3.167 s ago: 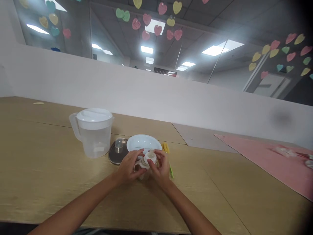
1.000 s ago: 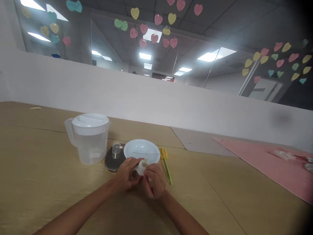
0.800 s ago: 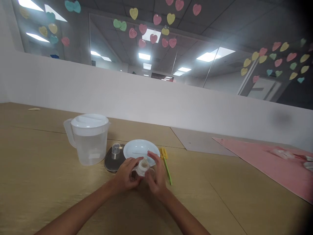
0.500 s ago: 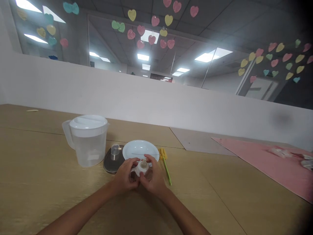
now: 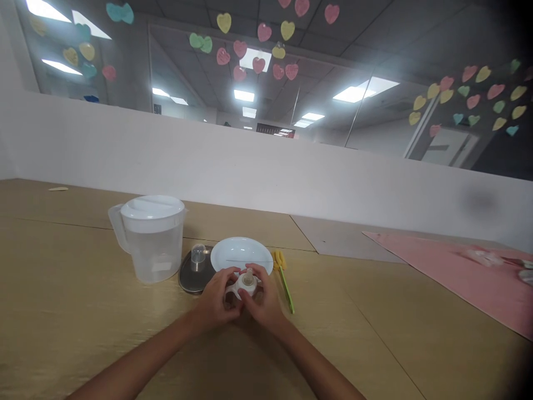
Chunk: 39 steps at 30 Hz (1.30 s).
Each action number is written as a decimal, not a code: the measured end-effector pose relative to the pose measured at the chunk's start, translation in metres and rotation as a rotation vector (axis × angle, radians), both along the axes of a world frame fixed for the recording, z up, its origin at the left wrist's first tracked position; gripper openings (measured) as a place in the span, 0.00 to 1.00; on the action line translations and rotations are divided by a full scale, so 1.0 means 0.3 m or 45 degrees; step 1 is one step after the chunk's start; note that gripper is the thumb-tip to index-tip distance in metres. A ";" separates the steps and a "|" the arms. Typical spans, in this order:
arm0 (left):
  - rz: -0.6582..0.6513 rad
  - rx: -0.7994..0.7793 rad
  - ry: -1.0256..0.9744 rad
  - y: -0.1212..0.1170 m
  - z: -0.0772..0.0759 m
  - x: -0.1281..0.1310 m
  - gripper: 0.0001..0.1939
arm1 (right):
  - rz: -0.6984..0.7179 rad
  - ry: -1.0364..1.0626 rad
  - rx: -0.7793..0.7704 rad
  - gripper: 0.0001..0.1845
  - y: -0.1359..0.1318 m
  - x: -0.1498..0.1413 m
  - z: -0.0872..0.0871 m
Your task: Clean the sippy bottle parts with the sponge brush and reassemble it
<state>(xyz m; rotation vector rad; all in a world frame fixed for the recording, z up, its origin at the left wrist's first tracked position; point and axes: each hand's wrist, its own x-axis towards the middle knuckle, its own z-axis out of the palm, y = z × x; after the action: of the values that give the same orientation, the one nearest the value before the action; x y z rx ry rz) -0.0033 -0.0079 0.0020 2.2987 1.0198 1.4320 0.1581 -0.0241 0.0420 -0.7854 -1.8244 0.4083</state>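
Observation:
A baby bottle (image 5: 249, 283) with a white collar, a clear teat and side handles is between my two hands, near the table's front. My left hand (image 5: 217, 294) is closed around its left side and handle. The fingers of my right hand (image 5: 265, 297) wrap the white collar from the right, the thumb in front. Most of the bottle's body is hidden by my hands. Just behind stands a white bowl (image 5: 241, 250) with a thin rod lying across it. A clear dome cap (image 5: 198, 255) rests on a dark oval tray (image 5: 192, 279) to the left.
At the left stands a lidded clear pitcher (image 5: 154, 244) holding water. A brush with a green handle (image 5: 287, 291) and yellow head lies right of the bowl. A pink mat (image 5: 449, 272) covers the table's right side. A white wall (image 5: 250, 172) rises behind.
My right hand pulled back briefly from the collar, fingers curled, then opened and wrapped around it again. My left hand kept its hold on the bottle. The camera view tilted slightly.

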 end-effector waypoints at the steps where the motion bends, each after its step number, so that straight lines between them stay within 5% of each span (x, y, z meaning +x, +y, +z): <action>1: 0.010 -0.008 -0.013 -0.003 -0.002 0.003 0.33 | -0.037 0.031 -0.009 0.22 0.001 -0.006 -0.007; 8: 0.016 0.088 0.047 -0.011 -0.005 0.012 0.29 | -0.184 0.053 -0.014 0.19 0.009 -0.024 -0.031; 15: -0.026 0.360 0.179 0.027 0.053 -0.067 0.26 | -0.214 0.001 0.035 0.21 0.020 -0.022 -0.035; 19: 0.408 0.222 -0.008 0.082 0.073 -0.129 0.20 | -0.231 -0.082 0.100 0.19 0.019 -0.017 -0.034; 23: 0.660 0.023 -0.134 0.164 0.029 -0.174 0.23 | -0.214 -0.118 0.174 0.17 0.019 -0.013 -0.039; 30: 0.750 -0.199 0.081 0.237 -0.078 -0.198 0.24 | -0.192 -0.092 0.148 0.17 0.020 -0.015 -0.057; 39: 0.771 -0.217 0.145 0.204 -0.038 -0.195 0.20 | -0.162 -0.075 0.119 0.15 0.014 -0.014 -0.049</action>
<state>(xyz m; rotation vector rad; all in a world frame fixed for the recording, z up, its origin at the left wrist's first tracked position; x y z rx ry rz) -0.0617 0.0532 -0.0093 2.0549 1.9092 1.3349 0.1538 -0.0199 0.0274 -0.8506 -1.8230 0.2183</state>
